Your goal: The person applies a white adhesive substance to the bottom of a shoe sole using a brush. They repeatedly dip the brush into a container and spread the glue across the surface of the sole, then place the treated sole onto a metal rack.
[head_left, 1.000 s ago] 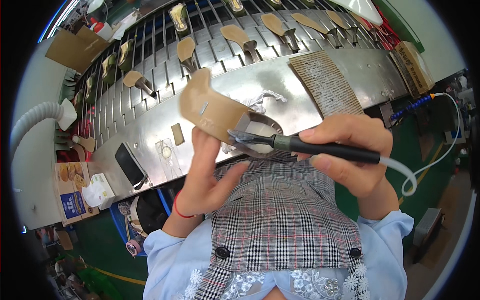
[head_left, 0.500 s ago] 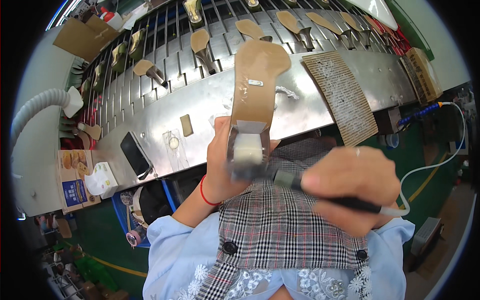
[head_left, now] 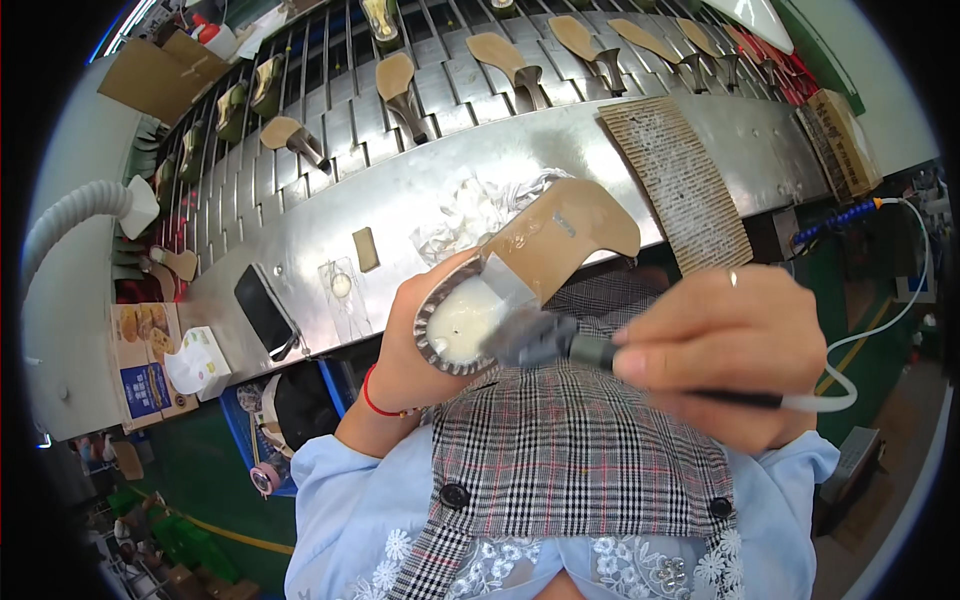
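My left hand (head_left: 412,335), closed, grips a shoe turned bottom up. Its tan sole (head_left: 568,232) points away to the right. A pleated dark rim surrounds the pale, wet-looking heel seat (head_left: 468,318), which faces me. A clear flap (head_left: 508,284) stands up where the heel seat meets the sole. In my right hand (head_left: 725,350), fingers wrapped round it, is a black-handled brush (head_left: 590,349) with a white hose leaving its back end. The brush's dark head, smeared by motion, is at the right edge of the heel seat; whether it touches cannot be told.
Beyond the metal bench edge (head_left: 300,228), a slatted conveyor carries several tan soles with dark heels (head_left: 507,62). Crumpled clear film (head_left: 470,215), a corrugated board (head_left: 680,185), a phone (head_left: 266,308) and a small tan block (head_left: 366,249) lie on the bench. A tissue pack (head_left: 203,362) is leftward.
The shoe has tilted, its sole end swinging right and nearer, its heel end moving slightly left. My right hand and the brush have shifted a little right. The crumpled film has come into view.
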The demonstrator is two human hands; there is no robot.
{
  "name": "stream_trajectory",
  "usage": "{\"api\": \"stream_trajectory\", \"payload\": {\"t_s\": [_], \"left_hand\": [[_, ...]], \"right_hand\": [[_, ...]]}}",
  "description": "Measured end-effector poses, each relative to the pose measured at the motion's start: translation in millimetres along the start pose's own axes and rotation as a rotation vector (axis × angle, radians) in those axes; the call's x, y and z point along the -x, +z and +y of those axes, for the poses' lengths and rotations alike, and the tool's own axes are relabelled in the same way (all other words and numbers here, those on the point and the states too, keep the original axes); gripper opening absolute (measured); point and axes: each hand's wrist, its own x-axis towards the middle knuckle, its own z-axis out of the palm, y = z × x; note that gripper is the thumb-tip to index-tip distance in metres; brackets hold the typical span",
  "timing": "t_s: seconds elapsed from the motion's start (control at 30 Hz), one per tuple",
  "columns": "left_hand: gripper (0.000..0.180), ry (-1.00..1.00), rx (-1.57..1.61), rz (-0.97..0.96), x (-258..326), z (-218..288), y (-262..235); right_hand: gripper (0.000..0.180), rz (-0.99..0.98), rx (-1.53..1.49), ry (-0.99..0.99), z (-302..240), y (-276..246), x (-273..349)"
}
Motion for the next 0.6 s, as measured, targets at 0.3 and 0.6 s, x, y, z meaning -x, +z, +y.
{"api": "stream_trajectory", "payload": {"t_s": [0.3,0.6], "left_hand": [[0.055,-0.097,0.339,0.032,7.5,-9.5,-11.9],[0.07,-0.009,0.522,-0.007,24.8,-35.1,-36.3]], "right_hand": [[0.037,0.116,0.098,-0.049,-5.4,7.1,11.0],[0.029,0.253,0.203,0.045,-3.3,7.3,14.8]]}}
